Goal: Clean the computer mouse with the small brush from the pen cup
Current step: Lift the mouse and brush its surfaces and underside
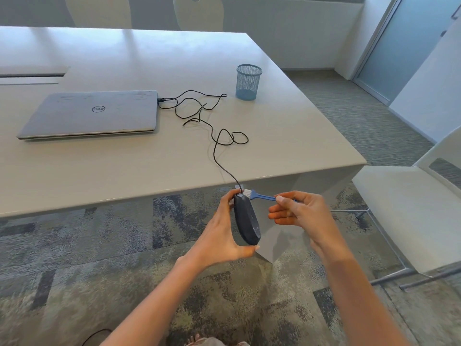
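The room is softly lit by daylight. Pale glare is seen on the far table (124,53). Straight lines are bent at the edges, and the hands are slightly blurred.

Left hand (222,233) holds mouse (247,221); right hand (299,211) brushes it with brush (259,196).

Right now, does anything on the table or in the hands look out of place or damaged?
Nothing looks damaged. The thin black mouse cable sprawls in loose tangled loops across the pale grey table, between the closed silver laptop and the dark oval mouse, which is held off the table edge.
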The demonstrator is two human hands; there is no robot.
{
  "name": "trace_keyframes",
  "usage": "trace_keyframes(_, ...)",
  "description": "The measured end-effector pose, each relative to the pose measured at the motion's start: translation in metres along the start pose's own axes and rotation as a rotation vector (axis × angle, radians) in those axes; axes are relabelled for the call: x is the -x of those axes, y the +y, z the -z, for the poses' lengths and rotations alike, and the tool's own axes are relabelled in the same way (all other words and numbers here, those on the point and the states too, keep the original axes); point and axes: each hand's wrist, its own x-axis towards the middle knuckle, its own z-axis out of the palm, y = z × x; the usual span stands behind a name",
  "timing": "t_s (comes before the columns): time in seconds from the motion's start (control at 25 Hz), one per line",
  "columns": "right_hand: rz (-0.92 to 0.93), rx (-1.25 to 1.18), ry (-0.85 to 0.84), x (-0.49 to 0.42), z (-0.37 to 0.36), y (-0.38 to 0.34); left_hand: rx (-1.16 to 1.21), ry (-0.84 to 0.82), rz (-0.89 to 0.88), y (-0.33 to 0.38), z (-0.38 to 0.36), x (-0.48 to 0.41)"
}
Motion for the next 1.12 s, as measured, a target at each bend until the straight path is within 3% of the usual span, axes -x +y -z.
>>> trace_keyframes(0.24,0.022,0.147,0.100,0.004,0.005,0.007,-0.033,0.004,-0.038,-0.004,0.001,-0.001)
trace_keyframes(0.52,0.295,0.113,0.095,0.019,0.002,-0.010,-0.064,-0.016,-0.012,-0.010,0.000,-0.004)
trace_keyframes(0.64,0.460,0.250,0.111,0.025,-0.002,-0.015,-0.077,-0.015,0.012,-0.010,0.001,-0.005)
trace_keyframes(0.76,0.654,0.538,0.054,0.030,-0.007,-0.014,-0.097,-0.017,0.026,-0.009,0.003,-0.006)
trace_keyframes(0.88,0.712,0.735,-0.058,0.032,-0.010,-0.009,-0.107,-0.026,0.027,-0.008,0.004,-0.007)
trace_keyframes(1.04,0.664,0.765,-0.204,0.032,0.000,-0.011,-0.157,-0.046,0.031,-0.007,0.007,-0.005)
trace_keyframes(1.12,0.662,0.708,-0.194,0.027,0.003,-0.016,-0.168,-0.048,0.042,-0.006,0.007,-0.005)
